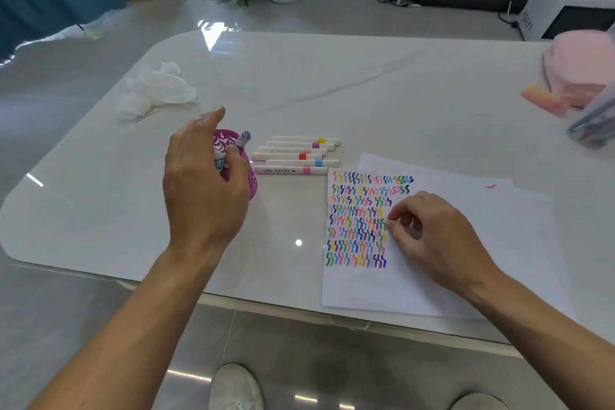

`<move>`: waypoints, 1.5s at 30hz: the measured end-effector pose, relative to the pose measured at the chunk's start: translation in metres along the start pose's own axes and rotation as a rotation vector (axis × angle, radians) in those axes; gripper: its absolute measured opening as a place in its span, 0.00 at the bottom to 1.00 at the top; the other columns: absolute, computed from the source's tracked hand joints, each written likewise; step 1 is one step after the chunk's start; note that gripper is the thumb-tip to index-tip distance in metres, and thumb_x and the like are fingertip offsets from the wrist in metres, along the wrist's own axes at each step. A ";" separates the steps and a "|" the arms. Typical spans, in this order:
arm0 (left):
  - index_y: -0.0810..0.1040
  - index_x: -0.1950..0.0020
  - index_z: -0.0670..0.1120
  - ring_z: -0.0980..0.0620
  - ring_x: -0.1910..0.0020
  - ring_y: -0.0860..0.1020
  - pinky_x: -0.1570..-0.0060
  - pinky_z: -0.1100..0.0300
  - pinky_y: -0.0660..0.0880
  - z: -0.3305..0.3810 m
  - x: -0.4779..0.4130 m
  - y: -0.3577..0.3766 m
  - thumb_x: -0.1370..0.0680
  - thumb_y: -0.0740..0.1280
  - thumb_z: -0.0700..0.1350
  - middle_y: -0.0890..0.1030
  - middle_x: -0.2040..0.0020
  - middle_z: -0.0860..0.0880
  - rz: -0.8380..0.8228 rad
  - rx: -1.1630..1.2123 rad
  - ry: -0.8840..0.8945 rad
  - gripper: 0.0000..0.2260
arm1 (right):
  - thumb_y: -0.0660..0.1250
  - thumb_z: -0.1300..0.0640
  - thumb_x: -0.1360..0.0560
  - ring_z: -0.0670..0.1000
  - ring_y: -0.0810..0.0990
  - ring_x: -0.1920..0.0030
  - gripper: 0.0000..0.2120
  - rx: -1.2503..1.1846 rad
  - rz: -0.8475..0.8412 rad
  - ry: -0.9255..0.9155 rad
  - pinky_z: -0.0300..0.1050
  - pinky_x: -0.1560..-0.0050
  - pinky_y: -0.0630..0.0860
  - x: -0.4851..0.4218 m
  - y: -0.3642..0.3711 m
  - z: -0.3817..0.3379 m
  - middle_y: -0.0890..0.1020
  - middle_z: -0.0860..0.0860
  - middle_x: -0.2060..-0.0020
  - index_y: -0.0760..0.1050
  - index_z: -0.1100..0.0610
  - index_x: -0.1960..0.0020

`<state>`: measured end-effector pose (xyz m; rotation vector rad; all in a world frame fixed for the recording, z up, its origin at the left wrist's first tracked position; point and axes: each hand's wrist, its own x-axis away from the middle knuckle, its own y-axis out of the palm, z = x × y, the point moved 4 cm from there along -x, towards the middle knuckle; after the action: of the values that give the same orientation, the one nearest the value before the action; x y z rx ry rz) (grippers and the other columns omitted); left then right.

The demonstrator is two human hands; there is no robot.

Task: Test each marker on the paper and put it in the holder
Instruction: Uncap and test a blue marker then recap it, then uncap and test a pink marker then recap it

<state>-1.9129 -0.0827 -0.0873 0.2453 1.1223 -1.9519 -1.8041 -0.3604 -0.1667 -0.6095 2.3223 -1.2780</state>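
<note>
Left hand (203,183) sits over the holder (250,180), thumb against a marker (243,139) leaning from its rim; whether it pinches that marker cannot be told. Right hand (432,233) rests loosely curled, empty, on the paper (366,289). Six markers (293,155) lie on the desk (399,83) between. Risk: a snagged thumb could tip the holder.

My left hand (203,190) covers the 9 o'clock side of the holder (251,181). Of the markers inside, only a lavender cap (245,136) and a blue tip (219,165) show, and I cannot tell whether my thumb grips one. The print on the pink-banded marker (289,170) is too small to read. At 3 o'clock the edge cuts off a blurred pink thing (582,66) and a clear container (595,123) (contents smeared). At 6 o'clock my shoes (234,388) are cropped.
</note>
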 end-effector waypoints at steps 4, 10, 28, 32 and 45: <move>0.73 0.29 0.44 0.48 0.36 0.73 0.37 0.48 0.76 0.014 0.006 0.003 0.23 0.70 0.36 0.78 0.34 0.44 0.022 0.013 0.176 0.22 | 0.74 0.57 0.24 0.46 0.75 0.59 0.04 0.005 0.010 0.008 0.32 0.58 0.66 0.000 -0.003 0.002 0.78 0.45 0.61 0.80 0.52 0.53; 0.80 0.39 0.43 0.47 0.43 0.78 0.43 0.53 0.76 0.036 0.028 0.038 0.24 0.68 0.34 0.82 0.44 0.46 -0.160 0.018 0.434 0.14 | 0.73 0.58 0.24 0.45 0.74 0.62 0.03 0.033 0.026 0.034 0.37 0.61 0.66 0.002 -0.009 0.005 0.76 0.44 0.64 0.79 0.52 0.54; 0.74 0.30 0.43 0.42 0.37 0.70 0.41 0.45 0.69 0.017 0.041 0.109 0.19 0.63 0.41 0.75 0.38 0.44 -0.511 -0.325 0.210 0.17 | 0.69 0.54 0.21 0.42 0.71 0.64 0.03 0.017 -0.002 0.086 0.30 0.61 0.61 0.016 -0.010 0.016 0.70 0.39 0.66 0.78 0.51 0.52; 0.81 0.44 0.43 0.43 0.43 0.72 0.48 0.47 0.71 0.020 0.042 0.108 0.20 0.68 0.43 0.76 0.47 0.45 -0.481 -0.307 0.190 0.08 | 0.69 0.54 0.20 0.42 0.71 0.64 0.03 0.014 -0.005 0.079 0.34 0.61 0.63 0.016 -0.008 0.015 0.70 0.40 0.67 0.78 0.51 0.52; 0.75 0.42 0.45 0.48 0.51 0.75 0.55 0.50 0.76 0.045 0.030 0.078 0.16 0.62 0.44 0.74 0.47 0.50 -0.115 0.085 0.195 0.05 | 0.69 0.55 0.20 0.41 0.70 0.63 0.03 -0.012 0.018 0.090 0.35 0.61 0.63 0.012 -0.004 0.012 0.71 0.40 0.66 0.77 0.52 0.52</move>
<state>-1.8626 -0.1530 -0.1253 0.4330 1.2013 -2.1162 -1.8071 -0.3771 -0.1706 -0.5439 2.4041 -1.3095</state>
